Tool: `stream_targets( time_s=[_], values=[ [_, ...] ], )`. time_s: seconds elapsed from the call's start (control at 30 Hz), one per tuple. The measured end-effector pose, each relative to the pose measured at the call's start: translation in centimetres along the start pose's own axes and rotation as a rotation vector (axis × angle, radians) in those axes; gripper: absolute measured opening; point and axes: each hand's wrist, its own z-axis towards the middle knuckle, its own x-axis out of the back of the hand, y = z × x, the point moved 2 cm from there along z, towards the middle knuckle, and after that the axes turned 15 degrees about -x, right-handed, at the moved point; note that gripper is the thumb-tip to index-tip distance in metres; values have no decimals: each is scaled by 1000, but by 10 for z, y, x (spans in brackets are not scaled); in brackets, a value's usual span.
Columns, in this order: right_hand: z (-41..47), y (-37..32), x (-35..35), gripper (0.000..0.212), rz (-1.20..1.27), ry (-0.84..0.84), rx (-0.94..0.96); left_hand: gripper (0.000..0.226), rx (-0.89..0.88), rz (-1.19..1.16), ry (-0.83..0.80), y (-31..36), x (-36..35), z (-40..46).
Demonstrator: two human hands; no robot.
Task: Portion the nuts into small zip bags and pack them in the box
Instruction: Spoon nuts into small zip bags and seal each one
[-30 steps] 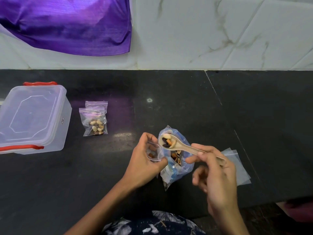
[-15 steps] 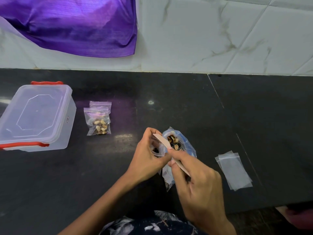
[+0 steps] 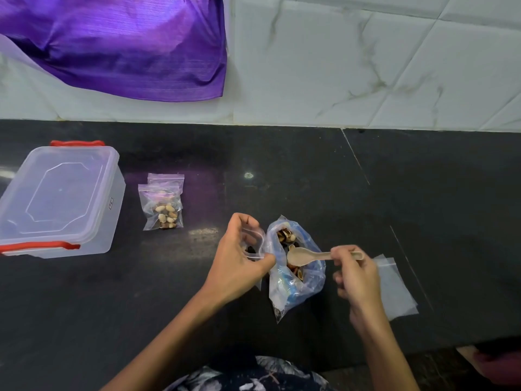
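Right hand (image 3: 355,273) pinches the spoon (image 3: 303,255) handle; its bowl, empty, is back over the nut bag (image 3: 296,272) from the small zip bag (image 3: 253,244), which the left hand (image 3: 239,258) grips open. One scoop delivered, another due. Filled bags (image 3: 163,206) lie left, near the closed box (image 3: 60,198).

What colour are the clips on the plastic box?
Red clips on the clear plastic box, seen in the head view.
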Motion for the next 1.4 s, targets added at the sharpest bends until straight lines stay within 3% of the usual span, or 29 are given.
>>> stream_targets(
  time_s=[0.13,0.23,0.33,0.4,0.47,0.57,0.63,0.7,0.8,0.93,1.1,1.4],
  values=[
    [13,16,-3,7,45,-43,-212,42,8,0,16,3,5,0],
    [10,16,-2,32,71,-15,-232,43,8,15,29,6,10,0],
    [-4,8,7,57,-146,256,-60,43,3,25,47,9,13,0],
    [-23,-6,9,57,-311,385,163,43,1,27,74,12,16,1],
    [-39,-18,-1,50,-410,225,395,46,16,20,92,13,18,3],
    [-58,-27,-39,58,-545,-256,579,49,57,9,118,19,20,8],
    [-64,-30,-64,61,-593,-415,666,54,74,18,162,25,21,11],
    [-67,-33,-83,50,-509,-497,690,61,102,32,193,28,24,12],
    [-69,-37,-97,14,-224,-570,587,65,186,-17,155,34,32,9],
    [-65,-39,-102,9,-108,-543,524,59,197,-120,136,44,48,1],
    [-68,-43,-103,15,25,-601,416,23,4,-155,152,48,66,0],
    [-69,-47,-118,18,-44,-721,323,17,-24,-102,264,32,73,3]
  ],
)
